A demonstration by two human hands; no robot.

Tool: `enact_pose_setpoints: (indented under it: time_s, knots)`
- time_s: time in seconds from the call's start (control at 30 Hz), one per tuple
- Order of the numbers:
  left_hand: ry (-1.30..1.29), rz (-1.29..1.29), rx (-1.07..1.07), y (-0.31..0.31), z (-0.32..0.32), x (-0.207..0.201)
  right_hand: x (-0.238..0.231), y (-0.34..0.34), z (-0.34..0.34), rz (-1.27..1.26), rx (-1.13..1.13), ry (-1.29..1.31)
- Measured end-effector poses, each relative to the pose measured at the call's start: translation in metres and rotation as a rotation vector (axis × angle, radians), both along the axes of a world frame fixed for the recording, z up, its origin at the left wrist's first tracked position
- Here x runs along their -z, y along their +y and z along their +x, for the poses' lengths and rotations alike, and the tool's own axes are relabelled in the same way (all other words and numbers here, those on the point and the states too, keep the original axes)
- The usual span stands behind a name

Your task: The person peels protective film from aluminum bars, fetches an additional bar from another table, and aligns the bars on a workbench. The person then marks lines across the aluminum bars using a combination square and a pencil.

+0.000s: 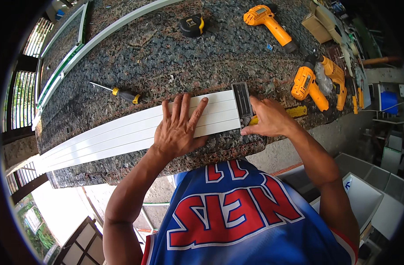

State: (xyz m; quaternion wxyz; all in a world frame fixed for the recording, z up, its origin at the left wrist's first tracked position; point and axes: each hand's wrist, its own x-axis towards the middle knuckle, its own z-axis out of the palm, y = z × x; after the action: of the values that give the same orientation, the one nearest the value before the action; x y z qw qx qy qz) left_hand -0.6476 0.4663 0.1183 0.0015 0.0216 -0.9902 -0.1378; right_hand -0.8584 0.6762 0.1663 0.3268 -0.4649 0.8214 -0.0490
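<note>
Several long white profile strips point(142, 126) lie side by side along the front of the stone worktop. My left hand point(177, 126) rests flat across them, fingers spread, close to their right ends. Against those ends stands a dark rectangular tool point(242, 102) with a ribbed-looking face. My right hand point(271, 117) grips it from the right, thumb at its near corner and forefinger by its far side. A yellow bar point(297, 111) runs beneath that hand; whether it joins the dark tool is hidden.
Beyond the strips lie a screwdriver point(118, 93) and a tape measure point(192, 25). On the right are several yellow power drills point(304, 81) and a cardboard box point(316, 27). A white frame point(100, 34) curves across the far left of the dark stone worktop point(144, 57).
</note>
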Motion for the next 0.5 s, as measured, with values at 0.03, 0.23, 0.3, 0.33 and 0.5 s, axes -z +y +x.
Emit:
enact_pose_setpoints:
  time_s: [0.03, 0.23, 0.3, 0.33, 0.5]
  knots:
    - [0.003, -0.008, 0.009, 0.0, 0.0, 0.0, 0.001, 0.0, 0.0, 0.003, -0.009, 0.014]
    - [0.027, -0.015, 0.01, 0.0, -0.002, 0.0, -0.008, -0.006, 0.005, 0.052, 0.044, -0.001]
    - [0.011, -0.008, -0.008, 0.002, -0.003, -0.001, 0.001, -0.001, 0.003, -0.031, 0.019, -0.004]
    - [-0.007, -0.004, -0.028, 0.004, -0.004, -0.001, 0.003, 0.0, 0.003, -0.117, -0.009, -0.011]
    - [-0.019, 0.023, -0.021, 0.004, -0.005, -0.001, -0.003, -0.003, 0.004, -0.033, 0.046, -0.037]
